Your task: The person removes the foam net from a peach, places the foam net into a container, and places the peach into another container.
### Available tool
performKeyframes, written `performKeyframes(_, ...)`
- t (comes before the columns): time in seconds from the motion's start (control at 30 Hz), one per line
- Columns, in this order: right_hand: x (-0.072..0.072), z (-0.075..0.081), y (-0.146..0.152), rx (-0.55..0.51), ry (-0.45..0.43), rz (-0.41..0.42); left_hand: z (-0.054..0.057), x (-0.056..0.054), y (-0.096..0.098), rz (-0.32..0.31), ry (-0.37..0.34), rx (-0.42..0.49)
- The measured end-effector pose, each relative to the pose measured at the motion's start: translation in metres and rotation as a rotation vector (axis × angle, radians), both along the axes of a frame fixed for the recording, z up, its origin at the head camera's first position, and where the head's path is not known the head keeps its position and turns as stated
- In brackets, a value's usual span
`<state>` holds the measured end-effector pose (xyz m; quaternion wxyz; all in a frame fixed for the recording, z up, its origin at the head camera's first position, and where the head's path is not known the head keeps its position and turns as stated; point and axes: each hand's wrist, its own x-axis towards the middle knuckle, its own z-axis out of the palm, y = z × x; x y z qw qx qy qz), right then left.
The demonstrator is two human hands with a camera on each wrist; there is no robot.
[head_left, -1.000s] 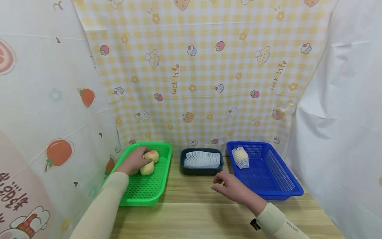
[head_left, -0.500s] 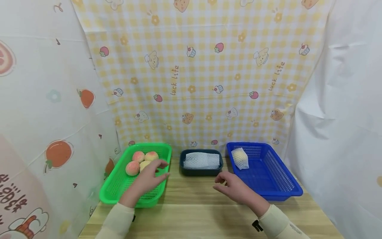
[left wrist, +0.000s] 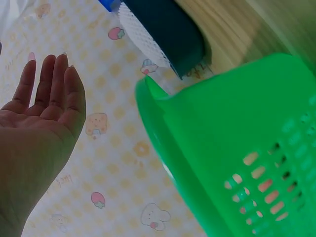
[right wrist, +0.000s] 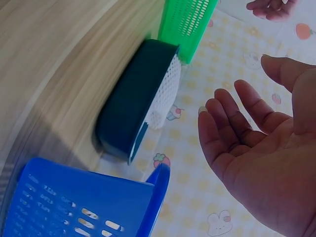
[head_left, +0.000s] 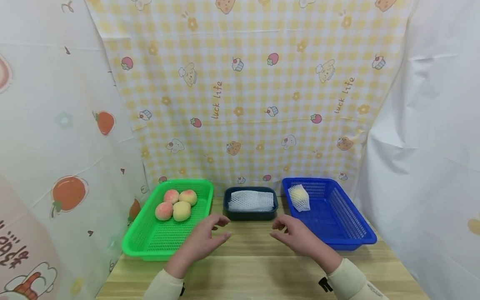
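My left hand [head_left: 204, 238] hovers beside the right front edge of the green basket [head_left: 148, 250], its fingers relaxed and holding nothing. The left wrist view shows its bare palm [left wrist: 44, 118]. Several peaches [head_left: 181, 211] lie together in the back half of that basket. My right hand [head_left: 296, 235], loosely bent and holding nothing, hovers left of the blue basket [head_left: 348, 241]. Between the two baskets, a dark tray [head_left: 251, 216] holds white foam net sleeves [head_left: 251, 201]. One fruit in a foam net [head_left: 299, 198] lies in the blue basket's back left corner.
All three containers stand on a wooden table [head_left: 247, 271] against a yellow checked cloth [head_left: 240, 137]. White sheeting [head_left: 412, 166] hangs at the right, and a printed sheet [head_left: 82, 146] covers the left side.
My left hand has left the peaches and moved right and toward me, out of the green basket, carrying nothing. My right hand has stayed nearly still.
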<state>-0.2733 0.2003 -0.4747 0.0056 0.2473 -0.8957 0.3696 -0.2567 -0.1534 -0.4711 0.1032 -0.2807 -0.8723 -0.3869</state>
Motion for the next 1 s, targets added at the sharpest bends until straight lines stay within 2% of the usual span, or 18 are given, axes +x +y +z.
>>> performKeyframes(0.23,0.001,0.005,0.004,0.001,0.023,-0.018,0.003,-0.005,0.013,-0.016,-0.001,-0.041)
performKeyframes(0.47,0.001,0.015,0.019,0.014,0.048,-0.114,0.008,-0.016,0.032,-0.068,0.023,-0.030)
performKeyframes(0.6,0.000,0.018,0.033,0.021,0.075,-0.155,0.009,-0.021,0.049,-0.098,-0.015,-0.021)
performKeyframes(0.8,-0.002,0.018,0.056,0.003,0.081,-0.216,0.003,-0.031,0.081,-0.141,-0.053,-0.036)
performKeyframes(1.0,-0.002,0.015,0.074,0.005,0.097,-0.262,0.001,-0.041,0.114,-0.204,-0.010,-0.032)
